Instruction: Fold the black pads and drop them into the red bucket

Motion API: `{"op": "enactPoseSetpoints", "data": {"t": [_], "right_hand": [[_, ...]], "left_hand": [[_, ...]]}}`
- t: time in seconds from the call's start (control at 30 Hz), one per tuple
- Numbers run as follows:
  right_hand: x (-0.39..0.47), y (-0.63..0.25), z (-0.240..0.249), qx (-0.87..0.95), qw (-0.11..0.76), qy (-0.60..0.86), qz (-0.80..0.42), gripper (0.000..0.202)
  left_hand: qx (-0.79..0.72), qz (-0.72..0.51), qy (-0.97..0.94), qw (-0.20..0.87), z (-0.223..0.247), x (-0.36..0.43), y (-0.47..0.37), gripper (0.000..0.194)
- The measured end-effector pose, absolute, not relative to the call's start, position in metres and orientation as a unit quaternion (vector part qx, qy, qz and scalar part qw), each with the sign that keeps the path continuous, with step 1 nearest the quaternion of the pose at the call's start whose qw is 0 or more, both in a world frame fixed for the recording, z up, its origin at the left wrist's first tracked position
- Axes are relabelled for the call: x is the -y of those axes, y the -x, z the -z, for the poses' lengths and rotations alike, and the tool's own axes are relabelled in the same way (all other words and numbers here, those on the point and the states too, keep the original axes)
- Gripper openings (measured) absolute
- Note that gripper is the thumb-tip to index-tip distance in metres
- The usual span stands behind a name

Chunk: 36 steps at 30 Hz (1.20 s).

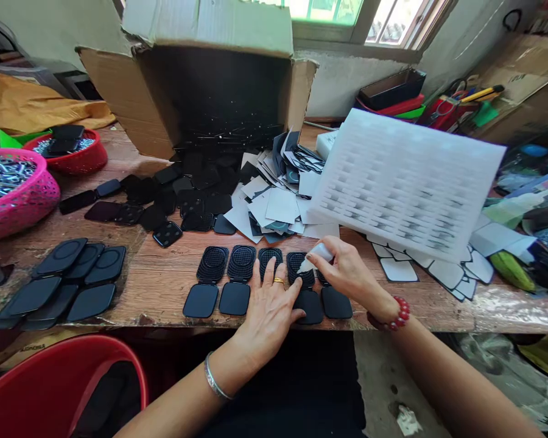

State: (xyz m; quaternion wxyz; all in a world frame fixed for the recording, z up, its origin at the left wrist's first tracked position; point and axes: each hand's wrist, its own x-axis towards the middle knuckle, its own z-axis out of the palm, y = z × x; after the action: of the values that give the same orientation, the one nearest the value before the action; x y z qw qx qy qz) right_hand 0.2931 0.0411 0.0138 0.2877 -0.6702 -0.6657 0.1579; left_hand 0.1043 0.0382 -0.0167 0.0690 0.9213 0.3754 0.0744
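Observation:
A row of black hinged two-part pieces (201, 301) lies unfolded along the table's front edge, ridged halves at the back and smooth halves in front. My left hand (265, 310) rests flat over the middle of the row with fingers spread, partly hiding a piece. Its index fingertip touches near the ridged half (295, 260) of the piece to its right. My right hand (349, 271) grips a small white squeeze bottle (319, 251), tilted so its nozzle points down at that ridged half. Whether the nozzle touches it, I cannot tell. My right hand partly covers the rightmost piece (337, 304).
Stacked black pieces (59, 258) lie left, near a pink basket (31, 207) of metal parts. An open cardboard box (141, 109) stands behind loose black parts and white-backed cards (282, 205). A white foam sheet (406, 164) leans right. A red tub (132, 359) sits below the edge.

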Motion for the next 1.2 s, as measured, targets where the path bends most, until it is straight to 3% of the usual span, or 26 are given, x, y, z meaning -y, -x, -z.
{"op": "enactPoseSetpoints", "data": {"t": [0.47,0.57,0.7,0.83,1.2], "right_hand": [[-0.064,-0.309,-0.007,0.644,0.307,0.697,-0.07,0.022],[-0.055,-0.322,-0.006,0.599,0.32,0.725,-0.115,0.024],[-0.047,-0.329,-0.005,0.496,0.411,0.721,-0.254,0.034],[-0.049,-0.313,-0.003,0.443,0.461,0.678,-0.364,0.038],[-0.091,-0.272,0.018,0.535,0.422,0.696,-0.227,0.041]], "left_hand": [[-0.385,-0.081,-0.915,0.086,0.016,-0.036,-0.104,0.061],[-0.38,-0.083,-0.917,0.085,0.013,-0.036,-0.104,0.06],[-0.391,-0.094,-0.912,0.085,0.008,-0.04,-0.092,0.062],[-0.434,-0.094,-0.892,0.085,0.008,-0.046,-0.07,0.051],[-0.442,-0.032,-0.89,0.109,0.008,-0.048,-0.061,0.055]]}}
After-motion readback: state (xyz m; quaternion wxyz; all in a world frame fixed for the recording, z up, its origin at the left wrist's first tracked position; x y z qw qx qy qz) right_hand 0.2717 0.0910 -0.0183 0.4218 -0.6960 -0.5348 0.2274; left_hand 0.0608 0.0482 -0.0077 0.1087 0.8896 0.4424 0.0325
